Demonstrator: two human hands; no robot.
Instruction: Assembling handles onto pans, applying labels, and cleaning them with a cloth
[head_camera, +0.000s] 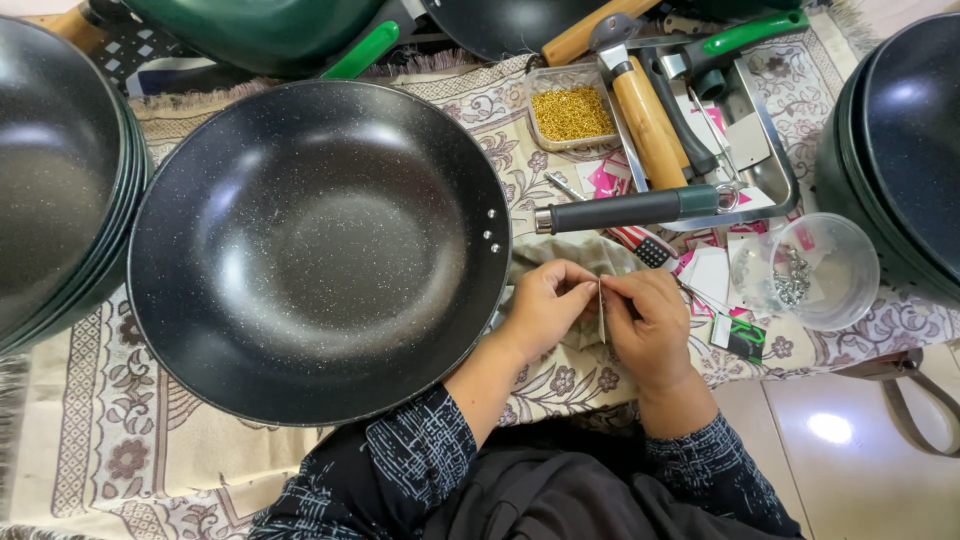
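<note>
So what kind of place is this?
Probably a small home workshop for assembling pans: stacked pans, loose handles, and tubs of fittings lie on a floor rug while both hands pinch a small flat piece.

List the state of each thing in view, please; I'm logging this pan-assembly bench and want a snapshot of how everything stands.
Black wok: upright, empty, handle fitted.
Left hand: pinching a thin metal piece.
Right hand: pinching the same piece.
Rectangular tub: open, holding gold-coloured small parts.
Round clear bowl: open, a few silver fittings inside.
Stacked pans: nested, upright.
Hammer: lying flat, untouched.
</note>
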